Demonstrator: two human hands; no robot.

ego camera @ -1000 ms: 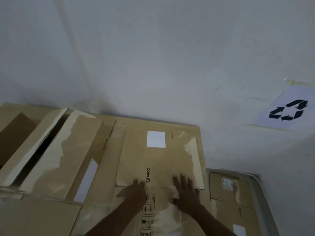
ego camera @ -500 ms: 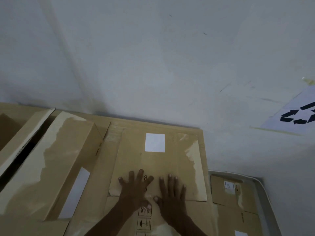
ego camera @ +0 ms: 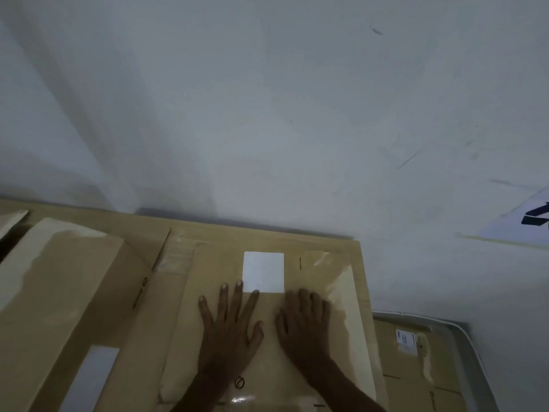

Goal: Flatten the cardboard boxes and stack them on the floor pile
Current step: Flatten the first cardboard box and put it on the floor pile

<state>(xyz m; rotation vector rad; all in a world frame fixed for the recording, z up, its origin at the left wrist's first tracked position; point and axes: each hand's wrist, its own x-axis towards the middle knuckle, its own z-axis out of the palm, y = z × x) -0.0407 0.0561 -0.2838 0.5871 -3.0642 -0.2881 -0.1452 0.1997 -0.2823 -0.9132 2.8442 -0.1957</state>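
A flattened brown cardboard box [ego camera: 315, 272] with a white square label [ego camera: 263, 270] lies on top of a larger flat cardboard sheet [ego camera: 361, 263] against the wall. My left hand [ego camera: 230, 325] presses flat on it with fingers spread, fingertips touching the label's lower edge. My right hand [ego camera: 303, 325] lies flat beside it, palm down, to the right. Neither hand holds anything. To the left a box [ego camera: 59, 298] that still has its shape rests with a taped flap.
The white wall [ego camera: 267, 114] rises directly behind the pile. A paper sign with a recycling symbol [ego camera: 523, 221] is taped at the right edge. At lower right more flat cardboard [ego camera: 416, 367] lies in a grey-rimmed tray [ego camera: 472, 352].
Both hands have slid forward across the flattened box toward the white label, and they now lie closer together. The view has moved closer to the pile.
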